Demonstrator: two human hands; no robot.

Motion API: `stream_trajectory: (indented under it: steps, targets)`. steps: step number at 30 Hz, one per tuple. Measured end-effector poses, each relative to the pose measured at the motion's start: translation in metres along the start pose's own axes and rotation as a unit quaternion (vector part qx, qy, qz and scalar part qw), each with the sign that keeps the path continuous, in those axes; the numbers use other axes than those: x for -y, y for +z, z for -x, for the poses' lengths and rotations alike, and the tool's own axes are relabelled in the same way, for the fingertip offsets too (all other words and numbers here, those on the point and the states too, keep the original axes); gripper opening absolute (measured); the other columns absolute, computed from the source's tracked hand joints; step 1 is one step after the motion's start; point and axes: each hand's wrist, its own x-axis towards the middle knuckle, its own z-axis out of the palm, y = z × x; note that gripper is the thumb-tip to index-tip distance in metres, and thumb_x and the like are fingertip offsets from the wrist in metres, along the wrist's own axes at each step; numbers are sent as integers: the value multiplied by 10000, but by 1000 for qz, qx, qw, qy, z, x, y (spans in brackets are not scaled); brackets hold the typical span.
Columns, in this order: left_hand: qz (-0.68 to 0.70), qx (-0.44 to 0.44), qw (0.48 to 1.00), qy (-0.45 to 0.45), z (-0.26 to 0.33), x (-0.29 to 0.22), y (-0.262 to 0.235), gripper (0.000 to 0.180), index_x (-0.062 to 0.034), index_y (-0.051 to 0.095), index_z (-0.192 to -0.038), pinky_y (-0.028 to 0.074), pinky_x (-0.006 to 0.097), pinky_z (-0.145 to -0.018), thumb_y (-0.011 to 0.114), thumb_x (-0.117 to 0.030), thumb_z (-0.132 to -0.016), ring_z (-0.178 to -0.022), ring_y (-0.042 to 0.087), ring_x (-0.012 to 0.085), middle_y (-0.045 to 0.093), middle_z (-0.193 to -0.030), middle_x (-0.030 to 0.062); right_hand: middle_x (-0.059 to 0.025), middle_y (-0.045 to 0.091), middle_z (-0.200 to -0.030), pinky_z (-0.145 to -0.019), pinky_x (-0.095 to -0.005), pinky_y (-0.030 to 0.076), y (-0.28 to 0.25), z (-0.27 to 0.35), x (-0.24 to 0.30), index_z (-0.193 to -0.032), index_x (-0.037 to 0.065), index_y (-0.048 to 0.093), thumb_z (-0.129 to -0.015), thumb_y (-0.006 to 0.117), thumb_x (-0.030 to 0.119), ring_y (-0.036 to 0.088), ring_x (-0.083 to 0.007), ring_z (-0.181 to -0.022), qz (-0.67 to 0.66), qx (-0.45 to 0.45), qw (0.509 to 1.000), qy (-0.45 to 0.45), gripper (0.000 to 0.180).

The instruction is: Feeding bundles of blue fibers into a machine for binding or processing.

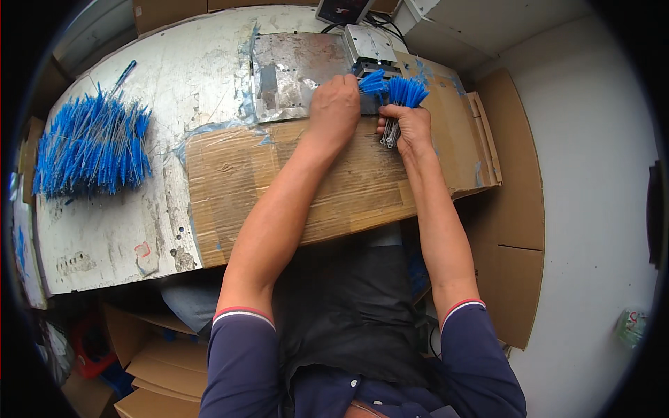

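Note:
My right hand (pixel 410 127) is closed around a bundle of small blue wire brushes (pixel 407 90). Their bristles fan out above the fist, and the looped wire ends stick out below it. Just to the left, my left hand (pixel 336 106) has its fingers pinched together at a smaller bunch of blue brushes (pixel 373 82), whose bristles point right; the fingers hide their wire ends. Right behind both hands stands a metal block device (pixel 371 44) on a worn steel plate (pixel 289 80).
A big heap of blue wire brushes (pixel 94 146) lies on the left of the white table (pixel 167 90). Flattened cardboard (pixel 258 174) covers the table's front edge. More cardboard (pixel 512 167) stands along the right side. A dark screen (pixel 343 10) and cables are at the back.

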Motion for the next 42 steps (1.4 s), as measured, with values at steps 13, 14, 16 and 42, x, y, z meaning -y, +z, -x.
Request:
stream_trajectory:
  steps: [13,14,16,42]
  targets:
    - [71,-120,983,-116,-2,6,2,156,-31,589,-1056,514,509,-707,590,-62,-904,-806,660,415,661,-898,193,-155,639,-642,-416,-347,539,22,-10,3,-708,-73,626,-768,694,-97,635,-228,-493,13,-74,997,4,94]
    - [68,-133,983,-103,-3,7,3,155,-31,590,-1056,509,505,-722,590,-61,-904,-824,654,411,660,-911,192,-155,639,-642,-416,-347,539,23,-10,3,-708,-73,626,-768,694,-97,635,-228,-493,14,-74,997,4,94]
    - [65,-145,983,-92,-4,8,4,154,-31,591,-1055,504,500,-737,589,-60,-904,-842,649,407,658,-923,191,-153,636,-638,-415,-353,538,24,-11,2,-714,-72,618,-772,689,-101,636,-236,-493,-2,-77,997,12,96]
    - [59,-56,996,-40,-1,5,3,133,-28,602,-992,515,485,-749,563,-4,-867,-855,656,396,664,-904,199,-100,665,-796,-585,-332,546,-28,-10,-11,-945,-35,654,-804,716,-24,658,-211,-676,-163,143,976,24,155]
